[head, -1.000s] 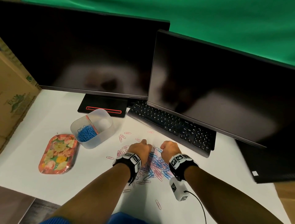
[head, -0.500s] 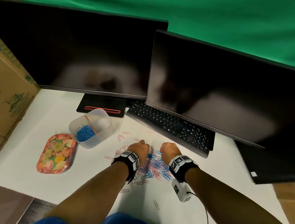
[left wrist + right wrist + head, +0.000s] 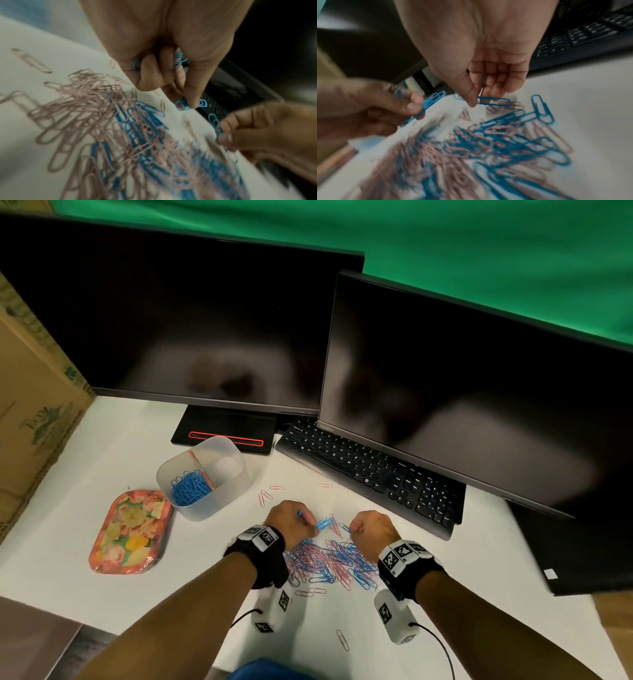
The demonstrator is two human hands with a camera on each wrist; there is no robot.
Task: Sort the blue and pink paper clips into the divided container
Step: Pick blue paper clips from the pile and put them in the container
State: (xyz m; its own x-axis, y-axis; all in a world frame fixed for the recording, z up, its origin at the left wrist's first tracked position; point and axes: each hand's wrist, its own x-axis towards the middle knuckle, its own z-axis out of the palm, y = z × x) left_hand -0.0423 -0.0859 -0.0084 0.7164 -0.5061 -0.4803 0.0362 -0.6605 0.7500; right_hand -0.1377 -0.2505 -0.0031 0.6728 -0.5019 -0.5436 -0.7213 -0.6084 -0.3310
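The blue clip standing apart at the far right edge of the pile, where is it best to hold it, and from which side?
Pinch the free rounded end of the blue clip, coming from above on the keyboard side. That end lies clear on the table; its other end probably tangles with the pile.

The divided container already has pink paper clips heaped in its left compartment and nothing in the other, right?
Not quite: the heap in the left compartment of the divided container is of blue paper clips, not pink, as the head view shows. The other compartment does look empty.
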